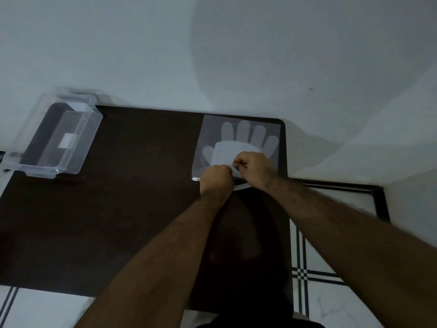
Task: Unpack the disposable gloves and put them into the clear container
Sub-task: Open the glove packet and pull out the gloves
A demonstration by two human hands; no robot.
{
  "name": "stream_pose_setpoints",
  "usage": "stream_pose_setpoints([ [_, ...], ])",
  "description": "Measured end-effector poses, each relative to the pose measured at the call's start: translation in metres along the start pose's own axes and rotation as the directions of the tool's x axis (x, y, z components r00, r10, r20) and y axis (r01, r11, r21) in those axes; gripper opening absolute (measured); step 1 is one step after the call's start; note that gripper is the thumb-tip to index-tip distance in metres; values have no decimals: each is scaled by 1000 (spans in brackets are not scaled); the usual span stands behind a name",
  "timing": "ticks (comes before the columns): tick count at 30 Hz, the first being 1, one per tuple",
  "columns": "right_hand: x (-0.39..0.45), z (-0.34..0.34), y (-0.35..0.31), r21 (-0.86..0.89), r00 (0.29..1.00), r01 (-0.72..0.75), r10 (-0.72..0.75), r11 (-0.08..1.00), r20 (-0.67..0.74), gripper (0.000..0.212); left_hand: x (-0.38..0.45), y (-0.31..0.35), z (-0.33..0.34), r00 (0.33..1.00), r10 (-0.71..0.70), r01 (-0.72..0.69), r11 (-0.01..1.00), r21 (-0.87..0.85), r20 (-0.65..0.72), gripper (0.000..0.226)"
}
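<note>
A clear plastic packet of disposable gloves (238,136) lies flat at the far right corner of the dark table (123,209); a pale glove shape and a white label show through it. My left hand (216,179) and my right hand (251,170) both pinch the packet's near edge, close together. A small white slider tab (195,179) sticks out at that edge, left of my left hand. The clear container (56,136) stands open at the far left corner, well apart from the packet.
A pale wall rises right behind the table. The table's right edge is just past the packet, with a black frame (354,188) and tiled floor (331,292) beyond. The container overhangs the left edge.
</note>
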State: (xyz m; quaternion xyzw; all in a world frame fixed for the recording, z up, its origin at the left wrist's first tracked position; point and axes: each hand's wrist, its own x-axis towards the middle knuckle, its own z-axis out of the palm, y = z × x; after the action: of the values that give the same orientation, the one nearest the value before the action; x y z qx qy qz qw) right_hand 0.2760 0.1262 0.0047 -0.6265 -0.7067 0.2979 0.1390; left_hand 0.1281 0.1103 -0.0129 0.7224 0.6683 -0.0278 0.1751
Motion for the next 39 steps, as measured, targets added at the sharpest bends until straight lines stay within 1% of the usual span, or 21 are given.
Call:
stream_pose_setpoints([
  [4,0,1,1,9,1000,-7,7,1000,-11,11,-3,-4,2,994,98,-93,993,78,-58,16],
  [8,-1,1,4,28,999,-17,19,999,-50,12,-4,-6,3,976,201,-189,972,139,-80,16],
  [11,-1,0,2,46,997,-23,26,999,-68,12,-6,-10,2,965,249,-233,960,159,-89,19],
  [16,-1,-1,0,45,998,-12,15,999,-63,12,-11,-17,1,958,267,-252,957,143,-100,18],
  [20,-1,-1,1,34,998,-12,14,999,-55,10,-8,-23,0,954,295,-280,943,180,-62,15],
  [26,2,1,-1,7,998,-32,33,999,-51,12,-3,-24,-2,943,332,-316,919,235,-30,25],
  [30,3,1,0,9,999,-22,22,1000,-33,11,3,-22,-6,949,316,-308,921,239,8,18],
  [33,3,4,-1,8,1000,-25,25,1000,-18,10,9,-19,-9,947,317,-319,905,281,54,17],
  [36,4,7,0,17,1000,-26,26,1000,-11,10,13,-17,-10,943,329,-324,887,329,43,20],
  [39,4,4,1,38,1000,-13,14,999,-18,13,13,-16,-10,939,343,-331,881,337,24,21],
])
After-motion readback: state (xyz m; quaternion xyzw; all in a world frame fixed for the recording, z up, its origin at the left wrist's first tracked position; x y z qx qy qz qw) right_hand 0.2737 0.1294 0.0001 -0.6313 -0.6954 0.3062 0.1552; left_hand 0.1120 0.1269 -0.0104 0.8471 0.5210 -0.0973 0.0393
